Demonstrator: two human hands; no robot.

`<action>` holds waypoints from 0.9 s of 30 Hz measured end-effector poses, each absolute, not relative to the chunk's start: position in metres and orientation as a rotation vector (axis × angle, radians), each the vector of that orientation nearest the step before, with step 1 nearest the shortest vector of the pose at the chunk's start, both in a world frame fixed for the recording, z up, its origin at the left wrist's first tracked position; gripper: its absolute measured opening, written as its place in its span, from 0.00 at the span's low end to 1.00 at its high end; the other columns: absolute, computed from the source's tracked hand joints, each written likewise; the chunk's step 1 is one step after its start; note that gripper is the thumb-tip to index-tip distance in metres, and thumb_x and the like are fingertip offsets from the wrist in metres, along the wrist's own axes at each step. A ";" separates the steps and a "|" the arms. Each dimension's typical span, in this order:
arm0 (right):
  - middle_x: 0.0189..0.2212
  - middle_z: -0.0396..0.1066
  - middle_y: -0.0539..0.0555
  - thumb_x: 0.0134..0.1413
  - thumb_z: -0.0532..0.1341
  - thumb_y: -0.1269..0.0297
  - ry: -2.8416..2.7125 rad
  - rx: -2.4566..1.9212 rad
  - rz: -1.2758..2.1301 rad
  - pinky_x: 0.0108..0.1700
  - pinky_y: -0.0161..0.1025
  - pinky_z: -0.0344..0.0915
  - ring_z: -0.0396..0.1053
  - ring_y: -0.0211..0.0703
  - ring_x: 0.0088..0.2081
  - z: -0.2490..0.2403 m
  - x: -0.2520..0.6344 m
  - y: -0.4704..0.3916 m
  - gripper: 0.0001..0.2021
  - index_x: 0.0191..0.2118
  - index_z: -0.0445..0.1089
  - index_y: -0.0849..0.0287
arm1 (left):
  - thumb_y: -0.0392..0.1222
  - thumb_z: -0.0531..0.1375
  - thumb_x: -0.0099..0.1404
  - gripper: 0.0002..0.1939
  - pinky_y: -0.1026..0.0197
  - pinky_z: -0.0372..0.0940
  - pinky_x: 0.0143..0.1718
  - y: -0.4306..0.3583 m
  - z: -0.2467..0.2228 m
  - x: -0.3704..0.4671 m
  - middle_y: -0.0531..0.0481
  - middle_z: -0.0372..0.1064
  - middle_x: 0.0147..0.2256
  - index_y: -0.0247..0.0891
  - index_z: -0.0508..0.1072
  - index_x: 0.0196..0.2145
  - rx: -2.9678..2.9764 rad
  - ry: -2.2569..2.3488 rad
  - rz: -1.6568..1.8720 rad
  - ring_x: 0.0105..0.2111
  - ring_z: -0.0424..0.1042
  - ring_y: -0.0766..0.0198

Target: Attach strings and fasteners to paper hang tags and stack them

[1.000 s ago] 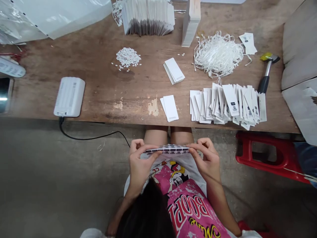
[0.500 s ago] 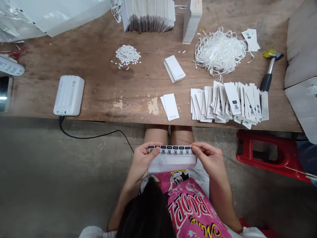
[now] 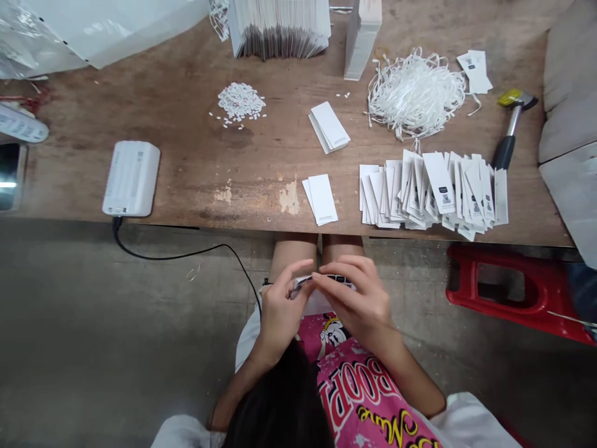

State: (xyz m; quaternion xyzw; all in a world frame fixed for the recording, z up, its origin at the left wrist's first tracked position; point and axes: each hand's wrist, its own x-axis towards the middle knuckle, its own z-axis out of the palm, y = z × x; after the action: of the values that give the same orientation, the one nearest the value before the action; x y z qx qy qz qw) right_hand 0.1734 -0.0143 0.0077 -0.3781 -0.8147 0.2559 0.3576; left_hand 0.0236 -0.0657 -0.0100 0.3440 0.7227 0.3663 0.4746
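Holds left hand (image 3: 283,308) and right hand (image 3: 366,302) close together, fingertips meeting between the two. Arches left index finger (image 3: 298,267) above left thumb (image 3: 305,291), with a gap between. Reaches right fingers (image 3: 340,290) across toward left hand, right thumb hidden beneath. Angles left forearm (image 3: 242,387) and right forearm (image 3: 415,382) inward behind the hands, palms turned mostly out of sight.

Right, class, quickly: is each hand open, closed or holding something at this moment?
Left hand: closed, holding the label strip near its left end.
Right hand: closed on the same strip, fingertips near the left hand's.
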 end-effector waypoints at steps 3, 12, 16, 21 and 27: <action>0.40 0.77 0.53 0.54 0.62 0.76 -2.160 -0.917 0.576 0.44 0.47 0.64 0.68 0.46 0.42 0.004 0.163 -0.014 0.15 0.46 0.73 0.53 | 0.46 0.61 0.61 0.17 0.69 0.47 0.18 -0.068 -0.009 0.028 0.61 0.47 0.17 0.40 0.75 0.47 0.857 1.730 0.889 0.18 0.47 0.73; 0.38 0.76 0.53 0.53 0.62 0.75 -2.173 -0.880 0.680 0.45 0.48 0.64 0.68 0.46 0.43 0.001 0.167 -0.019 0.10 0.40 0.73 0.55 | 0.31 0.58 0.57 0.24 0.71 0.57 0.24 -0.063 -0.012 0.023 0.59 0.68 0.23 0.43 0.71 0.52 0.859 1.623 0.837 0.21 0.60 0.72; 0.36 0.74 0.54 0.51 0.61 0.79 -2.029 -0.896 0.966 0.45 0.47 0.65 0.69 0.45 0.42 0.012 0.170 -0.018 0.11 0.39 0.69 0.58 | 0.36 0.60 0.60 0.17 0.69 0.63 0.29 -0.059 -0.015 0.021 0.56 0.75 0.31 0.44 0.75 0.47 0.957 1.591 0.766 0.26 0.69 0.68; 0.34 0.69 0.53 0.56 0.58 0.75 -1.945 -1.043 1.038 0.42 0.42 0.65 0.68 0.42 0.39 0.021 0.183 0.029 0.06 0.38 0.66 0.57 | 0.41 0.60 0.64 0.21 0.64 0.67 0.41 -0.051 -0.018 0.020 0.52 0.76 0.45 0.49 0.71 0.55 1.214 1.614 0.644 0.38 0.75 0.62; 0.32 0.66 0.52 0.58 0.55 0.73 -2.387 -1.065 0.996 0.37 0.36 0.60 0.63 0.39 0.34 0.012 0.175 0.117 0.03 0.34 0.63 0.59 | 0.38 0.58 0.63 0.35 0.62 0.67 0.36 -0.031 -0.025 0.026 0.53 0.77 0.33 0.53 0.53 0.65 1.524 1.641 0.466 0.28 0.74 0.60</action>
State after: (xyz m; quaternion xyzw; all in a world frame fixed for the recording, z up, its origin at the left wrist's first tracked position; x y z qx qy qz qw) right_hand 0.1746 0.1168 0.0122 -0.3751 -0.8408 0.3509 0.1712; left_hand 0.0255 -0.0307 -0.0247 0.6064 0.6529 0.1856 0.4143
